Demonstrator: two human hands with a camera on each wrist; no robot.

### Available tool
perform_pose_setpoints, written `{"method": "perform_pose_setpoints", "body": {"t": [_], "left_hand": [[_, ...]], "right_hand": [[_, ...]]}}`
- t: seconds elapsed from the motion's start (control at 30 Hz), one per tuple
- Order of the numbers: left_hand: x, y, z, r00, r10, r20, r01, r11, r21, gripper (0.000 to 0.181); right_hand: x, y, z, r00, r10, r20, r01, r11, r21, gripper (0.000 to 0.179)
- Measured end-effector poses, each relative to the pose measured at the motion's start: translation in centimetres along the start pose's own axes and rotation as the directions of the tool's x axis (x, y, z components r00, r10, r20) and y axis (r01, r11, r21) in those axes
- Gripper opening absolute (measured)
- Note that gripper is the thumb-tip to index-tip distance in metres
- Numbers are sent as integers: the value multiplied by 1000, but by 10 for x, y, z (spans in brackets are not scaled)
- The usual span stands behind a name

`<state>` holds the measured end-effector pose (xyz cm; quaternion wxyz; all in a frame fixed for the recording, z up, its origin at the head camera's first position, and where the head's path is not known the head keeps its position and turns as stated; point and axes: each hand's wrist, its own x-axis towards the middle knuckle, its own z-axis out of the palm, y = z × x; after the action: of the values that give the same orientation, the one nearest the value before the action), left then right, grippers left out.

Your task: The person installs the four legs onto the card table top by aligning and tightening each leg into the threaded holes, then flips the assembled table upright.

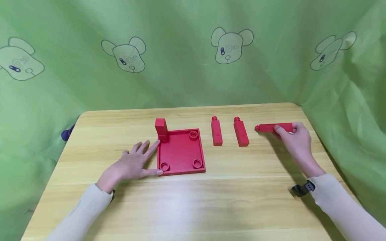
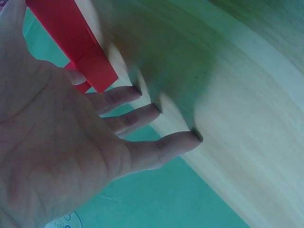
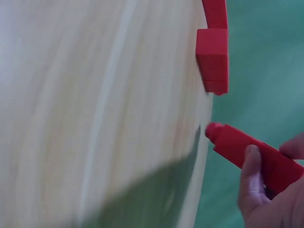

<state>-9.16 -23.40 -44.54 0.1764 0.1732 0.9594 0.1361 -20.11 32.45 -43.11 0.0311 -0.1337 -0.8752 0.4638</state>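
Note:
A square red tray (image 1: 180,151) with a raised rim lies on the table. One red block leg (image 1: 161,129) stands upright in its far left corner, and ring-shaped sockets (image 1: 197,163) show in the other three corners. My left hand (image 1: 132,164) is spread along the tray's left side, thumb at the near corner and index finger by the standing leg. Over at the right, my right hand (image 1: 297,144) pinches another red leg (image 1: 266,128) between thumb and fingers. It is held sideways above the table, its narrow knobbed end (image 3: 214,130) pointing left.
Two more red legs, one nearer the tray (image 1: 216,133) and one farther right (image 1: 241,133), lie on the wooden table (image 1: 235,201) with their knobs pointing away. A green curtain (image 1: 181,83) with bear-head drawings hangs behind and beside the table.

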Motion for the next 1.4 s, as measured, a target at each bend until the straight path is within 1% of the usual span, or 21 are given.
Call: {"method": "perform_pose_setpoints", "body": {"t": [0.03,0.07,0.1,0.13,0.2,0.27,0.3,0.47,0.57,0.63,0.8,0.93,1.1,1.27,1.4], "left_hand": [[0,0,0,1000,1,-1,-1,1000,0,115],[-1,0,1,1000,1,0,-1,1000,-1,115],[-1,0,1,1000,2,-2,-2,1000,-2,115],[-1,1,1,1000,3,-5,-3,1000,-2,115],[-1,1,0,1000,2,-8,-2,1000,-3,114],[-1,1,-1,1000,2,-6,-2,1000,-2,115],[-1,1,-1,1000,2,-6,-2,1000,-1,115],[-2,1,-1,1000,-4,-9,4,1000,5,115],[-2,0,-1,1000,-5,-17,6,1000,16,115],[-2,0,-1,1000,-4,-18,4,1000,18,114],[0,-1,-1,1000,0,-9,0,1000,15,115],[0,0,-1,1000,0,-8,0,1000,15,115],[1,0,-2,1000,-5,-9,6,1000,11,115],[0,0,-1,1000,-8,-1,8,1000,9,115],[1,1,-2,1000,-9,1,9,1000,7,116]], "right_hand": [[-1,-3,0,1000,-3,-14,4,999,48,36],[-3,-6,1,1000,-11,-20,14,992,127,32],[-4,-9,1,1000,-20,-22,24,976,216,30],[-6,-13,2,999,-34,-22,39,952,303,29],[-11,-21,4,997,-70,-17,70,890,451,31],[-17,-30,8,994,-110,-18,102,823,559,33],[-20,-34,10,991,-133,-28,124,805,580,33],[-34,-59,23,970,-226,-86,227,734,640,33],[-39,-75,31,955,-277,-106,278,708,649,32],[-43,-85,36,947,-303,-104,294,694,658,33],[-51,-103,51,937,-340,-85,308,684,662,36],[-53,-114,66,930,-364,-55,310,693,651,36],[-53,-126,85,926,-378,16,290,734,614,36],[-52,-131,105,917,-390,81,280,775,566,33],[-51,-131,120,906,-397,146,258,793,553,34]]}}
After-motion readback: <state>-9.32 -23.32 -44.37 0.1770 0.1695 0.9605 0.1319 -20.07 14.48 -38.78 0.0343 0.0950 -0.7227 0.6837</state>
